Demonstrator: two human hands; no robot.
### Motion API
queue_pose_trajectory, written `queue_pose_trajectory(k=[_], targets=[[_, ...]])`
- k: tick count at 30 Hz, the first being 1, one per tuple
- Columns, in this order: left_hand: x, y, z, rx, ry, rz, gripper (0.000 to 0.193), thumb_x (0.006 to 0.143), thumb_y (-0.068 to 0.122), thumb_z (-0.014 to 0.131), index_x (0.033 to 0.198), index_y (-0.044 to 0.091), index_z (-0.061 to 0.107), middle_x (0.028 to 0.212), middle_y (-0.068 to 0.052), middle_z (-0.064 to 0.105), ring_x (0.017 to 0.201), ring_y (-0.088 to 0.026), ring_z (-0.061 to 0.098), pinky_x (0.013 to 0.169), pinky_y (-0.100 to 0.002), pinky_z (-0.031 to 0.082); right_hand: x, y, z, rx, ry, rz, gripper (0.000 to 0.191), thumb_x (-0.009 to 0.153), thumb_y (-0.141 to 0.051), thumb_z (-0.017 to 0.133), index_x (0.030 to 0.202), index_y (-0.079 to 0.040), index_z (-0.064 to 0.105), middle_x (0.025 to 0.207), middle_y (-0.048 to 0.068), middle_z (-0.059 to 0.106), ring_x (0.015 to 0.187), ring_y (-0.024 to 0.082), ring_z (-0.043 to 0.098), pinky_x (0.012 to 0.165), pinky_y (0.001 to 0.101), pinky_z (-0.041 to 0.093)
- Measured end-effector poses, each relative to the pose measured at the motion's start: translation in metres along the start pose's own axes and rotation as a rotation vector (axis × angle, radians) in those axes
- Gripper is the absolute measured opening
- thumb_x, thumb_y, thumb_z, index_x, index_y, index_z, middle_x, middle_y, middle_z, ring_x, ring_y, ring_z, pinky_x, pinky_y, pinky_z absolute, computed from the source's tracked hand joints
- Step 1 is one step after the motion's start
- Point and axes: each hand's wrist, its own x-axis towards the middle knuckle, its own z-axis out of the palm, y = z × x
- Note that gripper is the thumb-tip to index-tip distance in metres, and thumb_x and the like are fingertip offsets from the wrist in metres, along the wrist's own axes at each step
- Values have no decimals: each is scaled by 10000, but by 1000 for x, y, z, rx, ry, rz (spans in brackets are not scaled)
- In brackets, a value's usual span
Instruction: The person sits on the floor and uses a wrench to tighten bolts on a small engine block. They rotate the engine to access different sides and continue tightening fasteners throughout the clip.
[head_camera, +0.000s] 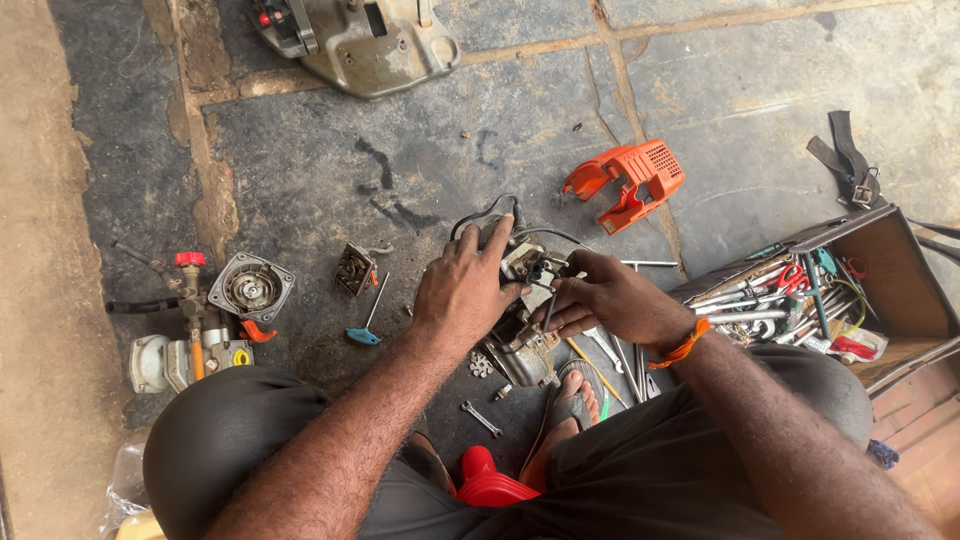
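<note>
Between both hands' grip (530, 295), engine block (522, 345).

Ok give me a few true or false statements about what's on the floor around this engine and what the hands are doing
1. Both hands rest on the small engine. True: the left hand covers its top, the right hand is at its side.
2. The orange plastic cover lies in the toolbox. False: it lies on the stone floor beyond the engine.
3. The T-handle key has a blue handle. True.
4. The right wrist is bare. False: it wears an orange band.
</note>
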Motion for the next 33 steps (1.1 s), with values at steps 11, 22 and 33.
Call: queue_pose_trajectory(k=[11,22,33], targets=[[0,0,0,8,-38,-12,993,872,518,760,1599,130,206,1465,-313,429,1263,-444,569,960,-511,584,-16,-11,-25,-940,274,-527,193,943,-204,682,1095,-119,765,1045,101,706,963,282,705,833,430,571],[-2,-1,3,14,20,21,976,872,515,761,1586,122,223,1446,-325,433,1265,-448,566,944,-514,592,-3,-12,-29,-982,201,-544,214,915,-199,709,1116,-148,762,1076,66,684,1038,249,686,891,419,558],[0,-2,6,25,21,21,982,873,508,769,1588,112,225,1457,-339,412,1263,-463,556,935,-516,594,6,-24,-34,-1071,133,-555,201,898,-200,729,1090,-166,780,1086,56,679,1084,254,648,931,428,529]])
